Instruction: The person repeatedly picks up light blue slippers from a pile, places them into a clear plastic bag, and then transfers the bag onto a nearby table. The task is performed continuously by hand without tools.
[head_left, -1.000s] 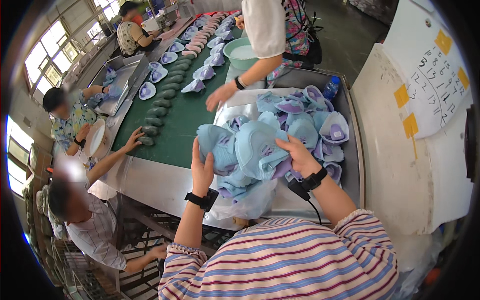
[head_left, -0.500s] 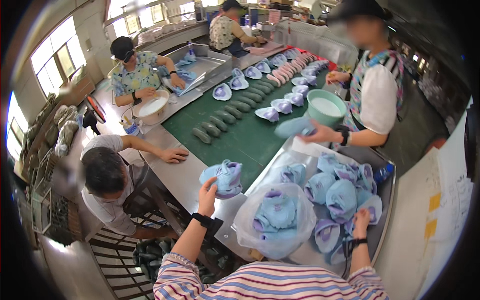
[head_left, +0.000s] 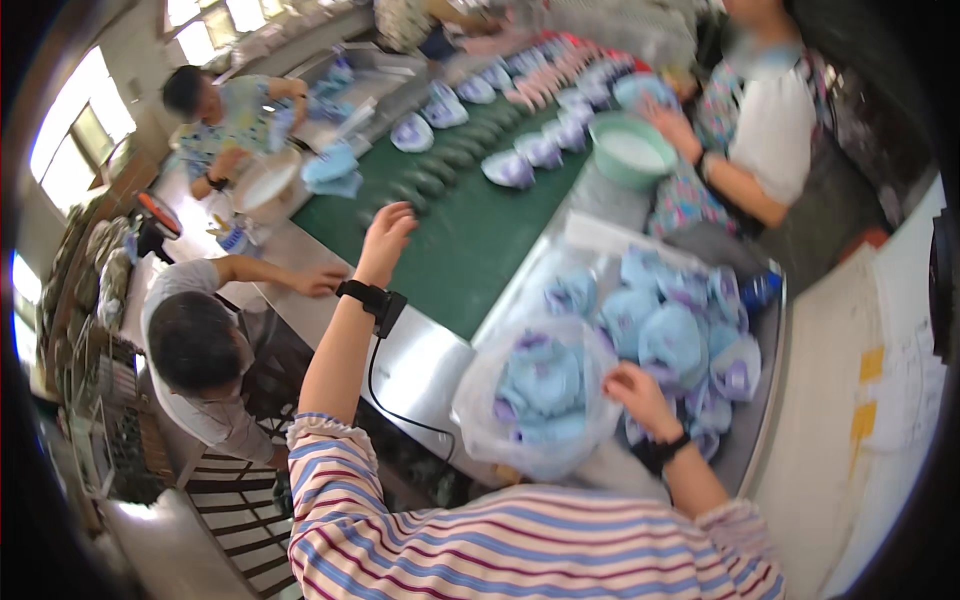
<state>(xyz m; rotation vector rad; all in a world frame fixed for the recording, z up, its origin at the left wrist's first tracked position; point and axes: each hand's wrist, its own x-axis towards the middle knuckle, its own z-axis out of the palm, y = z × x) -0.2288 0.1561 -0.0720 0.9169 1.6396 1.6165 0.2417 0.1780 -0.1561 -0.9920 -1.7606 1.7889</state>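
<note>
My left hand [head_left: 388, 243] reaches over the near left part of the green work surface [head_left: 470, 270], fingers loosely apart and nothing in them. Beyond it, a light blue shoe upper [head_left: 332, 168] is at the surface's far left edge, near a co-worker; whether it rests or is in the air I cannot tell. My right hand [head_left: 640, 395], its fingers loosely bent and slightly blurred, is at the right rim of a clear plastic bag [head_left: 468, 400] of blue and purple shoe uppers. More such uppers [head_left: 672, 335] lie heaped in a metal tray beside it.
A row of dark green shoe lasts [head_left: 425, 183] and rows of purple-lined uppers [head_left: 510, 168] cover the work surface. A green basin [head_left: 630, 150] stands before the co-worker on the right. Another person's hand [head_left: 322, 281] rests on the left metal edge; a crate [head_left: 230, 510] stands below.
My left hand has moved forward and let go of the blue shoe upper, now farther off to the left. My right hand has moved left from the heap to the bag. The view has shifted.
</note>
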